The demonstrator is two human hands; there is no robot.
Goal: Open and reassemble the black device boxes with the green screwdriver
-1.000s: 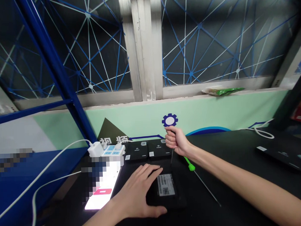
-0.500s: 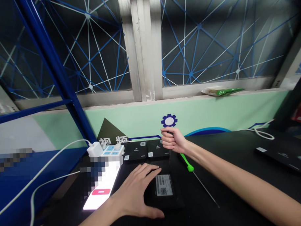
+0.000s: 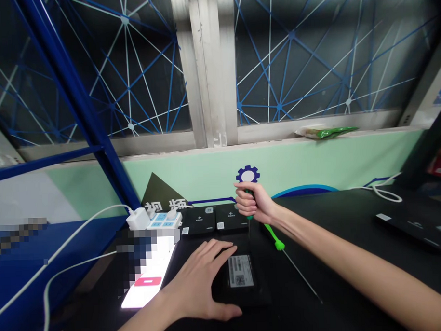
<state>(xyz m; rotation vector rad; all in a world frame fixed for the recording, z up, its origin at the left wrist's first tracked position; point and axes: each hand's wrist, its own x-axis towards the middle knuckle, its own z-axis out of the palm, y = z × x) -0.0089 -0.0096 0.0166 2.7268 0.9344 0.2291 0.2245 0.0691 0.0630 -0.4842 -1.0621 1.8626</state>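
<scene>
My right hand (image 3: 253, 202) is wrapped round the green handle of a screwdriver (image 3: 249, 216), which stands upright. Its thin shaft points down at the far right part of a black box-shaped device (image 3: 259, 292); where the tip meets it is too dark to make out. A white printed label (image 3: 240, 271) lies on top of that device. My left hand (image 3: 201, 277) rests over the device's left side, thumb and fingers spread. To the right lies a second screwdriver (image 3: 279, 244) with a bright green handle and a long shaft.
Two black boxes (image 3: 199, 221) sit behind, against the wall. A white power strip (image 3: 164, 220) with plugs and a bright-screened phone (image 3: 145, 289) are at left. Another black box (image 3: 413, 231) and a white cable (image 3: 388, 194) are at right. A green packet (image 3: 328, 132) lies on the windowsill.
My right hand has risen slightly and turned at the wrist, so more of the green handle shows. The left hand stays almost still on the device.
</scene>
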